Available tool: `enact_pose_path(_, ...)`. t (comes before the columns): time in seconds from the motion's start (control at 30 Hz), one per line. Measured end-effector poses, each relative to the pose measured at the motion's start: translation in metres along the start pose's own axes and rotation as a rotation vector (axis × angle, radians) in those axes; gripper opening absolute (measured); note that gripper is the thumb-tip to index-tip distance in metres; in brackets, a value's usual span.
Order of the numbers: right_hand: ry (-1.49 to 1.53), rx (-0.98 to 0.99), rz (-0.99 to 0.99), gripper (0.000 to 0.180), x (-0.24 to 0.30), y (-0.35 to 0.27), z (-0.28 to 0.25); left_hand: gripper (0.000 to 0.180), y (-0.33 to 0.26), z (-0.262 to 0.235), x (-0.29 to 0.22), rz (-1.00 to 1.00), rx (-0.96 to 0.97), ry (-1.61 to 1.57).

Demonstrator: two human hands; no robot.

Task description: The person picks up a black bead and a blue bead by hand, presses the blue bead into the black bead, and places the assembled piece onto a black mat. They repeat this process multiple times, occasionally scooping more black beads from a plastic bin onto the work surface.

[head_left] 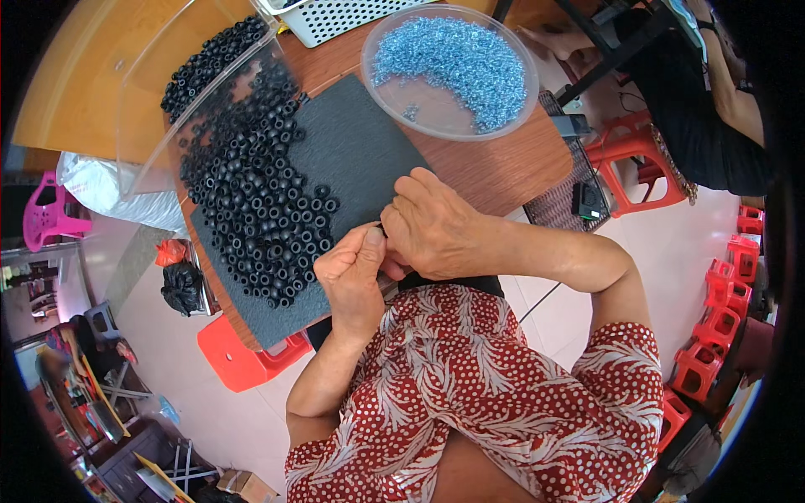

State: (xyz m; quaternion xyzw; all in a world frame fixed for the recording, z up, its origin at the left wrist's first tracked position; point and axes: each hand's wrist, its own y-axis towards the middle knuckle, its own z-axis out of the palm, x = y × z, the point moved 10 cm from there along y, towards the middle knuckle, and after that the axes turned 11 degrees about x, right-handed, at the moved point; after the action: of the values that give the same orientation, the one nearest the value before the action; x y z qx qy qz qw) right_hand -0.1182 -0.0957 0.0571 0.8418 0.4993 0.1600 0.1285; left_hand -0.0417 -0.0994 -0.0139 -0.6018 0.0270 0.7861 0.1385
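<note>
My left hand [350, 272] and my right hand [432, 225] meet over the near edge of a dark grey mat [360, 126], thumbs and fingers pinched together. A tiny dark bit shows where the fingertips touch; what it is I cannot make out. To the left of my hands, a heap of small black ring-shaped beads [260, 210] spreads over the mat. Some of them lie in and behind a tilted clear plastic bin [138, 147]. Beyond my right hand stands a shallow round clear tray [423, 117], with many tiny shiny blue pieces [453, 63] in it.
A white perforated basket [335, 21] is at the far edge of the wooden table [528, 163]. Red stools [251, 356] stand below the table and to the right. At the right, another person in dark clothes [688, 92] sits nearby. A white sack [109, 184] lies at the left.
</note>
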Motion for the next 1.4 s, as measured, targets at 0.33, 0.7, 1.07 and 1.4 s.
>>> enact_pose_path(0.33,0.156,-0.147,0.099,0.017,-0.022,-0.004,-0.019,0.025,0.019,0.008,-0.012,-0.050,0.112,-0.060)
enact_pose_path(0.7,0.156,-0.082,0.075,0.024,-0.017,0.000,-0.013,0.025,0.013,0.002,-0.002,-0.068,0.059,-0.163)
enact_pose_path(1.07,0.143,-0.051,0.021,0.028,-0.013,-0.003,-0.007,0.029,0.006,0.004,0.001,-0.125,0.155,-0.168)
enact_pose_path(1.4,0.055,0.116,-0.070,0.023,0.006,-0.004,0.006,0.024,-0.007,0.003,0.004,-0.159,0.088,-0.016)
